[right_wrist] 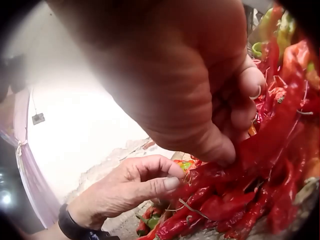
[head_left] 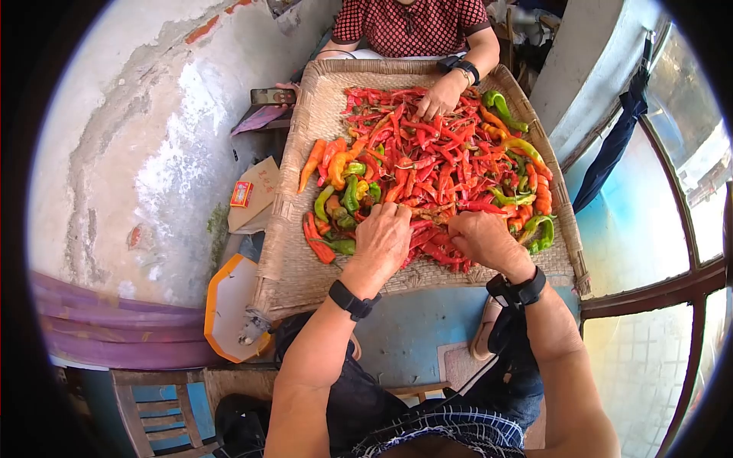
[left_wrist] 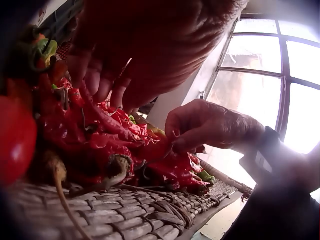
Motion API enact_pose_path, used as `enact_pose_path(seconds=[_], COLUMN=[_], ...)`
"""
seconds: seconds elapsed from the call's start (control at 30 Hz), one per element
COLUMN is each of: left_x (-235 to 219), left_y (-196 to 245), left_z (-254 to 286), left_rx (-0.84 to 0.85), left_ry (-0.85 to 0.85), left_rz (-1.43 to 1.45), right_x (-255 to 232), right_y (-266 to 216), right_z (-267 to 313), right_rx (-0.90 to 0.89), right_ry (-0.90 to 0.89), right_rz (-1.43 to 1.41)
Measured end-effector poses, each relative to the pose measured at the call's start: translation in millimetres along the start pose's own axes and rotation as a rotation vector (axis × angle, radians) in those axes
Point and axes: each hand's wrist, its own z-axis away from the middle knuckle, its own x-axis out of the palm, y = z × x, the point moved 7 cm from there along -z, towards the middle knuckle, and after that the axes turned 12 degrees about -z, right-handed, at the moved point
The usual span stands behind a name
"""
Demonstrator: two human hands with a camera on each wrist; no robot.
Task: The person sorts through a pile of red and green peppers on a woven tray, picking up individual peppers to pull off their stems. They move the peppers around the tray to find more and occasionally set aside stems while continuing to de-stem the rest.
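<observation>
Red peppers (head_left: 439,164) lie heaped in a woven tray (head_left: 279,252). At the heap's near side, the left hand (head_left: 382,238) reaches down among them; in the left wrist view its loosely bent fingers (left_wrist: 92,80) touch a long red pepper (left_wrist: 107,120). The right hand (head_left: 489,240) is a little to the right. Its thumb and fingers pinch a red pepper (right_wrist: 270,145) in the right wrist view. There the left hand (right_wrist: 125,190) has thumb and forefinger close together beside the heap. The left palm hides part of its own contact.
Across the tray, another person's hand (head_left: 443,95) rests on the peppers. Green and orange peppers (head_left: 351,191) lie along the left side, more (head_left: 538,229) along the right. An orange-rimmed container (head_left: 229,309) stands left of the tray; a dark umbrella (head_left: 622,137) hangs at right.
</observation>
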Motion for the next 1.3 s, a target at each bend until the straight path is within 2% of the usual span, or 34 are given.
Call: enact_pose_path(seconds=[0.13, 0.2, 0.23, 0.27, 0.33, 0.4, 0.47, 0.5, 0.57, 0.6, 0.67, 0.7, 0.77, 0.8, 0.87, 0.9, 0.97, 1.0, 1.07, 1.17, 1.3], left_x=[0.8, 3.5, 4.7, 3.9, 6.4, 11.4, 15.2, 15.4, 15.2, 14.4, 18.4, 21.5, 26.9, 26.0, 22.9, 21.6, 19.2, 18.1, 19.5, 15.4, 11.5], left_y=[8.6, 12.6, 12.1, 11.7, 11.7, 13.2, 14.6, 14.4, 12.4, 12.4, 13.7, 12.7, 11.8, 13.2, 16.8, 16.7, 15.0, 13.3, 17.3, 4.0, 1.9], left_z=[0.5, 0.2, 0.5, 2.1, 3.2, 4.0, 5.3, 5.3, 5.5, 4.8, 1.4, -0.7, -0.5, -0.9, 3.8, 5.0, 6.3, 6.0, 4.1, 4.7, -0.5], left_rx=[0.073, 0.106, 0.106, 0.102, 0.109, 0.104, 0.096, 0.09, 0.085, 0.077, 0.076, 0.086, 0.091, 0.096, 0.11, 0.106, 0.095, 0.097, 0.123, 0.065, 0.064], left_ry=[0.079, 0.052, 0.036, 0.034, -0.021, -0.049, -0.078, -0.075, -0.076, -0.067, -0.06, -0.054, -0.05, -0.04, -0.039, -0.038, -0.036, -0.052, -0.04, -0.06, -0.085], left_rz=[0.06, 0.02, -0.001, -0.002, -0.021, -0.035, -0.048, -0.057, -0.071, -0.088, -0.099, -0.121, -0.142, -0.151, -0.156, -0.148, -0.129, -0.133, -0.141, -0.127, -0.131], right_x=[-12.4, -27.6, -33.9, -41.0, -30.8, -31.3, -57.7, -51.9, -54.5, -46.6, -13.4, -7.3, 2.2, 6.0, 10.7, 9.7, 15.9, 19.1, 14.6, 16.8, 19.6], right_y=[-3.0, -0.9, -1.8, -5.3, 7.6, 16.2, 37.4, 43.6, 47.1, 48.2, 19.8, 17.7, -0.8, -0.5, 9.2, 6.4, 6.4, 9.4, 11.3, -5.7, -8.2], right_z=[0.0, -2.3, -3.6, -5.6, -6.9, -23.4, -38.3, -42.4, -44.6, -44.7, -53.9, -58.3, -62.9, -66.5, -71.2, -72.5, -77.0, -79.6, -73.4, -67.6, -48.4], right_rx=[-0.036, 0.03, 0.115, 0.114, 0.415, 0.363, 0.123, 0.123, 0.064, 0.065, -0.08, -0.077, -0.22, -0.219, -0.057, -0.048, 0.097, 0.112, 0.085, -0.081, -0.123], right_ry=[0.027, 0.099, 0.044, 0.039, -0.163, -0.132, 0.561, 0.558, 0.629, 0.63, 0.289, 0.291, 0.359, 0.359, 0.341, 0.343, 0.238, 0.21, 0.27, 0.314, 0.186], right_rz=[-0.105, -0.399, -0.424, -0.426, -0.712, -0.702, -1.395, -1.398, -0.809, -0.81, -0.214, -0.215, 0.149, 0.146, 0.194, 0.197, 0.22, 0.216, 0.203, 0.022, -0.071])
